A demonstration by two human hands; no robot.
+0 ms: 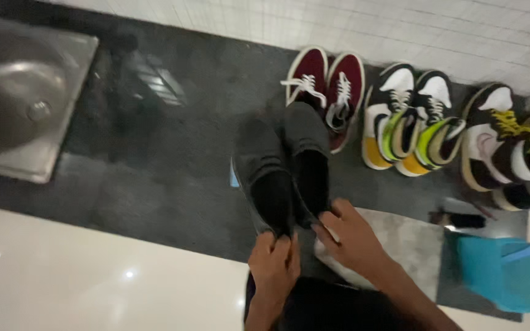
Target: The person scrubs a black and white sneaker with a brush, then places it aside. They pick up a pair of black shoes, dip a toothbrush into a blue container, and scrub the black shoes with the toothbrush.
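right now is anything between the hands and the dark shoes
Nothing visible. The left hand grips the heel of the left dark shoe and the right hand holds the heel of the right dark shoe. The maroon shoes sit just beyond them.

Matt, seemingly knit black shoes point(283, 165); glossy steel sink point(23, 98).

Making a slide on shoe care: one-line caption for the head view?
Left hand and right hand grip a pair of dark grey slip-on shoes beside maroon lace-up sneakers.
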